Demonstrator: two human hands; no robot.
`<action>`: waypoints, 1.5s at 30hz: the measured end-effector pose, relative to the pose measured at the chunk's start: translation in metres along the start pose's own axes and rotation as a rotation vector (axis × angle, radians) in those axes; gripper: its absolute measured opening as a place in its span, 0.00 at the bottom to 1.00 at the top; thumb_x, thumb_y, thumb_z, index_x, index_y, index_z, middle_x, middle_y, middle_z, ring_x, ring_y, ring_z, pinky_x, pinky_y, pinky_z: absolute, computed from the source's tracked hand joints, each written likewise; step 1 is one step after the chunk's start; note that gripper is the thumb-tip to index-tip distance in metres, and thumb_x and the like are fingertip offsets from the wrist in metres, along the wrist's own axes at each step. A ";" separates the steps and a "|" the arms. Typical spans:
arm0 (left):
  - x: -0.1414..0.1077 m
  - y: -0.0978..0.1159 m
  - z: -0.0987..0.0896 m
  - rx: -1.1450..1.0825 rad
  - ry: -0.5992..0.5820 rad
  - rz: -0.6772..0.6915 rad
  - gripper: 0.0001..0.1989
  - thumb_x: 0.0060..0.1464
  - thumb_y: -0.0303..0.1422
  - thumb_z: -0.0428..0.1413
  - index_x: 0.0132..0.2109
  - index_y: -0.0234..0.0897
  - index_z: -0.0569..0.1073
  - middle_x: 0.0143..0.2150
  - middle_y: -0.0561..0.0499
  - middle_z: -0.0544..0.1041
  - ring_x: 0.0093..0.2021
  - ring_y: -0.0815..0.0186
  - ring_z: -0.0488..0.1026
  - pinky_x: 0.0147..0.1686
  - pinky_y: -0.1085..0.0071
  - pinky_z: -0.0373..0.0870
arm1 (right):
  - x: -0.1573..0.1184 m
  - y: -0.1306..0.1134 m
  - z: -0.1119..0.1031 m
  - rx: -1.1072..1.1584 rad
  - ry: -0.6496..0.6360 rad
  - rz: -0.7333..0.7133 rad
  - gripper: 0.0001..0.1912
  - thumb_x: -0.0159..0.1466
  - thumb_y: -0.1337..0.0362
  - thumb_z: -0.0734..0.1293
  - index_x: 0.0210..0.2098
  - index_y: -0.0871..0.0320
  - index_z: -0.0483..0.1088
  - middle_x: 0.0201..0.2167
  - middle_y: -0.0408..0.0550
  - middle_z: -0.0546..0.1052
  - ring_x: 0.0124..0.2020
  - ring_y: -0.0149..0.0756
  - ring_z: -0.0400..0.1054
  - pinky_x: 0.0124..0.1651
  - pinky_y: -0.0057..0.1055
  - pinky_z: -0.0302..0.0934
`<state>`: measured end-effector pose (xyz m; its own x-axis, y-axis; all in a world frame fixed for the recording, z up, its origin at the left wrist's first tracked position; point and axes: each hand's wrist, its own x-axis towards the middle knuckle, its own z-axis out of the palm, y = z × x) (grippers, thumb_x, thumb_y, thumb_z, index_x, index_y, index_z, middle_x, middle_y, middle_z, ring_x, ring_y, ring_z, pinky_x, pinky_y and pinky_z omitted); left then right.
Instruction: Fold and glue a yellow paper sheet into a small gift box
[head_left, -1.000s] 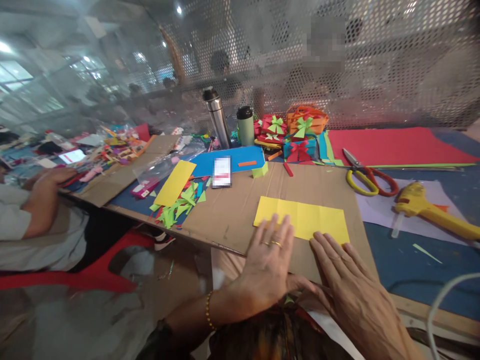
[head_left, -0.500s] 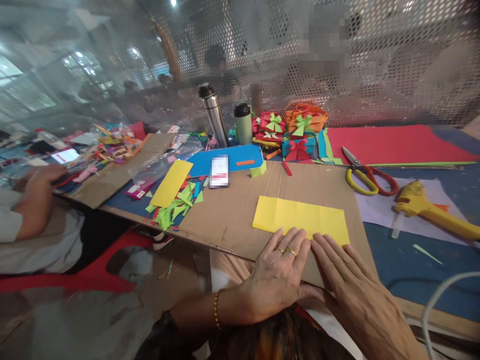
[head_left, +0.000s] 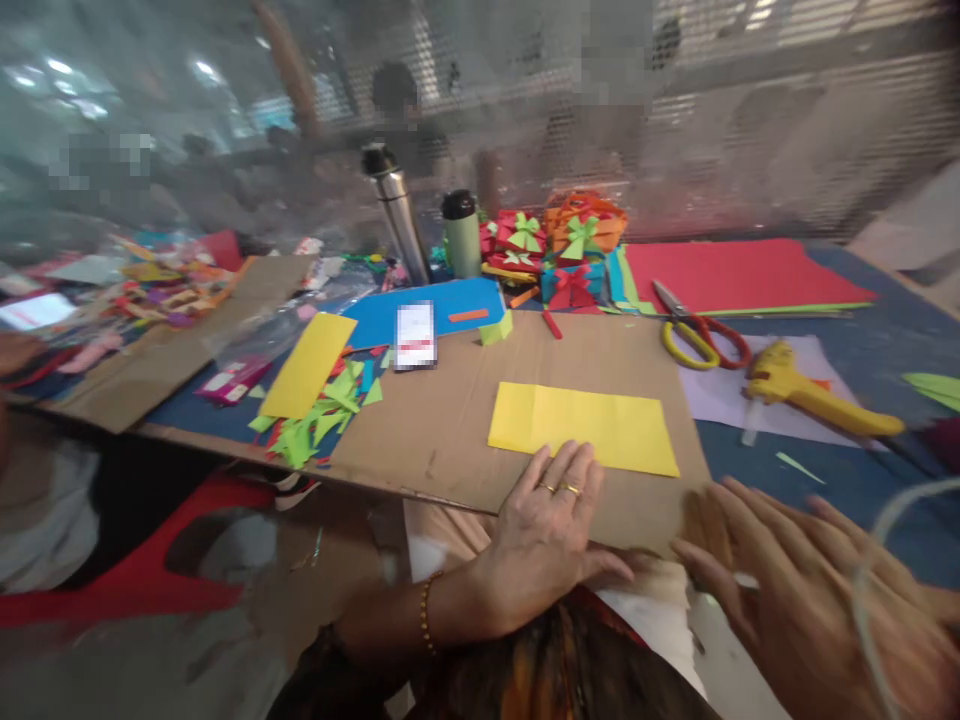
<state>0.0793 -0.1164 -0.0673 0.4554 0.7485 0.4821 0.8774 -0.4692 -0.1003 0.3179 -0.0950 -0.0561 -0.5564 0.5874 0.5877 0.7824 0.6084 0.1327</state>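
Blue worktop (head_left: 900,325), cardboard (head_left: 442,430) on top, creased yellow paper (head_left: 585,425) flat on it. Change: my right hand (head_left: 817,590) came off paper, fingers loosely spread, nothing seen held. Only my left hand (head_left: 544,545) at near edge now, palm down, fingers nearly together, thumb out.

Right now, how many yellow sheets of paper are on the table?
2. One creased yellow sheet lies on the cardboard, at the left hand; the other yellow sheet lies by the green scraps. Others may be hidden.
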 end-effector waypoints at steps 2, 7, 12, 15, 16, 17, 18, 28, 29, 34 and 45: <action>-0.001 0.000 0.001 -0.040 -0.008 -0.018 0.45 0.65 0.62 0.40 0.65 0.22 0.67 0.67 0.33 0.72 0.70 0.52 0.66 0.71 0.54 0.59 | 0.016 -0.013 0.000 0.068 0.074 -0.047 0.37 0.73 0.52 0.61 0.72 0.72 0.55 0.54 0.70 0.79 0.55 0.60 0.75 0.61 0.57 0.63; -0.001 -0.005 -0.001 -0.047 -0.007 -0.001 0.32 0.74 0.45 0.39 0.67 0.20 0.64 0.69 0.35 0.71 0.70 0.53 0.66 0.71 0.54 0.60 | 0.035 -0.034 0.020 0.198 -0.137 -0.161 0.43 0.71 0.42 0.60 0.68 0.74 0.61 0.65 0.67 0.71 0.68 0.53 0.64 0.67 0.49 0.63; 0.002 -0.006 -0.004 -0.027 -0.005 0.013 0.32 0.73 0.46 0.41 0.66 0.20 0.65 0.67 0.33 0.73 0.69 0.52 0.69 0.68 0.52 0.65 | 0.025 -0.033 0.020 0.220 -0.158 -0.095 0.37 0.74 0.46 0.58 0.68 0.71 0.63 0.66 0.64 0.70 0.69 0.50 0.63 0.68 0.51 0.63; 0.002 -0.007 -0.008 -0.058 -0.036 0.000 0.33 0.72 0.50 0.42 0.67 0.23 0.66 0.67 0.35 0.72 0.70 0.53 0.67 0.69 0.53 0.64 | 0.024 -0.031 0.013 0.222 -0.158 -0.080 0.34 0.75 0.48 0.57 0.67 0.71 0.63 0.66 0.63 0.71 0.68 0.50 0.64 0.68 0.51 0.63; 0.001 -0.008 -0.010 -0.068 -0.045 -0.007 0.35 0.71 0.52 0.42 0.67 0.25 0.66 0.68 0.36 0.72 0.70 0.53 0.67 0.70 0.54 0.63 | 0.024 -0.030 0.011 0.224 -0.155 -0.081 0.33 0.75 0.49 0.58 0.67 0.71 0.64 0.66 0.63 0.71 0.68 0.50 0.65 0.68 0.51 0.63; -0.001 -0.010 -0.012 -0.074 -0.056 -0.020 0.37 0.70 0.54 0.40 0.67 0.25 0.66 0.68 0.36 0.72 0.70 0.53 0.66 0.70 0.54 0.63 | 0.025 -0.030 0.010 0.225 -0.147 -0.084 0.33 0.75 0.49 0.58 0.66 0.71 0.64 0.66 0.64 0.71 0.68 0.51 0.65 0.67 0.51 0.63; -0.003 -0.013 -0.015 -0.074 -0.067 -0.037 0.40 0.68 0.57 0.39 0.67 0.25 0.66 0.68 0.36 0.71 0.70 0.52 0.66 0.70 0.54 0.63 | 0.025 -0.030 0.009 0.226 -0.140 -0.086 0.33 0.74 0.49 0.59 0.65 0.72 0.64 0.65 0.64 0.72 0.67 0.52 0.65 0.67 0.51 0.63; -0.041 -0.051 -0.033 0.074 -0.089 -0.203 0.46 0.68 0.60 0.37 0.69 0.19 0.62 0.68 0.26 0.69 0.69 0.43 0.67 0.69 0.43 0.60 | 0.026 -0.030 0.007 0.212 -0.170 -0.088 0.34 0.74 0.49 0.60 0.66 0.72 0.63 0.66 0.63 0.71 0.68 0.52 0.64 0.70 0.50 0.58; -0.042 -0.053 -0.035 0.088 -0.095 -0.202 0.46 0.68 0.59 0.37 0.69 0.19 0.62 0.68 0.26 0.69 0.69 0.43 0.67 0.70 0.42 0.58 | 0.026 -0.030 0.007 0.208 -0.172 -0.088 0.34 0.74 0.49 0.60 0.67 0.72 0.63 0.66 0.63 0.71 0.69 0.52 0.64 0.70 0.50 0.57; -0.039 -0.043 -0.036 0.153 -0.101 -0.241 0.48 0.66 0.61 0.39 0.73 0.20 0.54 0.71 0.21 0.61 0.75 0.38 0.53 0.70 0.36 0.54 | 0.026 -0.031 0.010 0.188 -0.165 -0.094 0.34 0.74 0.49 0.60 0.66 0.71 0.63 0.66 0.63 0.71 0.68 0.53 0.64 0.70 0.49 0.58; -0.005 -0.015 -0.008 -0.076 -0.074 -0.006 0.49 0.63 0.62 0.41 0.73 0.24 0.57 0.70 0.30 0.67 0.73 0.45 0.62 0.71 0.46 0.59 | 0.023 -0.031 0.017 0.244 -0.207 -0.061 0.36 0.74 0.47 0.59 0.71 0.68 0.60 0.67 0.67 0.69 0.71 0.54 0.61 0.70 0.53 0.58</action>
<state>0.0622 -0.1166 -0.0613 0.4623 0.7830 0.4162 0.8676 -0.4965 -0.0297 0.2759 -0.0913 -0.0604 -0.6646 0.6272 0.4061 0.6702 0.7407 -0.0472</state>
